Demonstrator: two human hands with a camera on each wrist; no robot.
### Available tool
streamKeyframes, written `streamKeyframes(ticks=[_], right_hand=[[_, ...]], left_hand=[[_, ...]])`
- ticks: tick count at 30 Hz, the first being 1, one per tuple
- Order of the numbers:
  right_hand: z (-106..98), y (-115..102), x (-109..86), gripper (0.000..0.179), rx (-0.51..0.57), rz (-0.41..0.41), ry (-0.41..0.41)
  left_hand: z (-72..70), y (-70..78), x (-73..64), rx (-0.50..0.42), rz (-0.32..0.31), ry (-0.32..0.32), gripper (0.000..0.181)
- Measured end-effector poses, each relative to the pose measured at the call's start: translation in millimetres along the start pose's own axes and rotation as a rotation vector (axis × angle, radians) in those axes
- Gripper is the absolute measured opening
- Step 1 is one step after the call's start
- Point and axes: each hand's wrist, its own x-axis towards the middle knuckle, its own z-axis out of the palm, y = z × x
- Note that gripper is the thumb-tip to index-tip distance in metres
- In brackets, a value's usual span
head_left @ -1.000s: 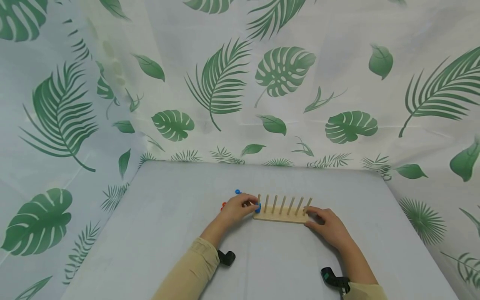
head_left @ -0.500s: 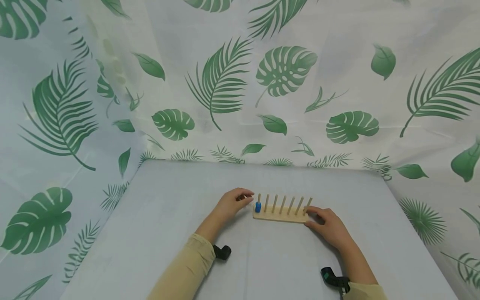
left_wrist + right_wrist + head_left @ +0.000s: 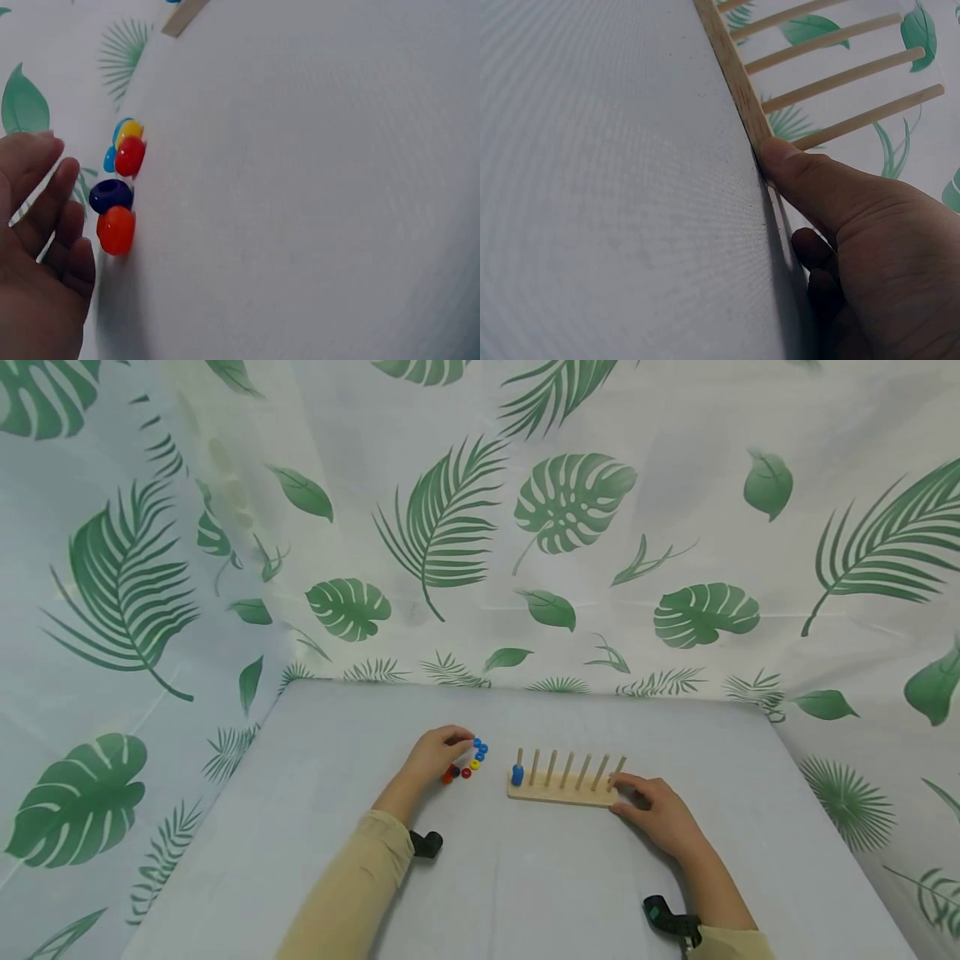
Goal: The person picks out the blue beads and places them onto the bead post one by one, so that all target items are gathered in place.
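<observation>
A wooden peg board (image 3: 558, 795) with a row of upright pegs stands on the table, and blue beads (image 3: 517, 775) are threaded on its leftmost peg. My right hand (image 3: 660, 810) grips the board's right end; the thumb presses its front edge in the right wrist view, with the fingers partly hidden behind. To the left, my left hand (image 3: 435, 754) hovers at a loose group of beads, fingers relaxed and nothing held. In the left wrist view a dark blue bead (image 3: 111, 196), an orange bead (image 3: 118, 231), a red bead (image 3: 130, 156) and a yellow bead (image 3: 130, 132) lie beside its fingertips.
Loose blue beads (image 3: 481, 749) lie at the back of the group, near the left fingertips. The white table (image 3: 555, 877) runs back to a leaf-print curtain (image 3: 465, 643). Black wrist cameras sit on both forearms.
My left hand has let go of the blue bead at the leftmost peg and moved left to the loose beads, uncovering several of them. The right hand has stayed on the board's end.
</observation>
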Motion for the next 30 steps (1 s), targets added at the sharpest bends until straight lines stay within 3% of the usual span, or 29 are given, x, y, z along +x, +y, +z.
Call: streamKeyframes(ticks=[16,30], right_hand=[[1,2,1.1,0.057,0.002,0.014,-0.004],[0,0,-0.1,0.055,0.011,0.014,-0.007]], left_hand=[[5.0,-2.8,15.5,0.15,-0.065,-0.029,0.028],[10.7,5.7,18.4,0.364,-0.023,-0.025,0.027]])
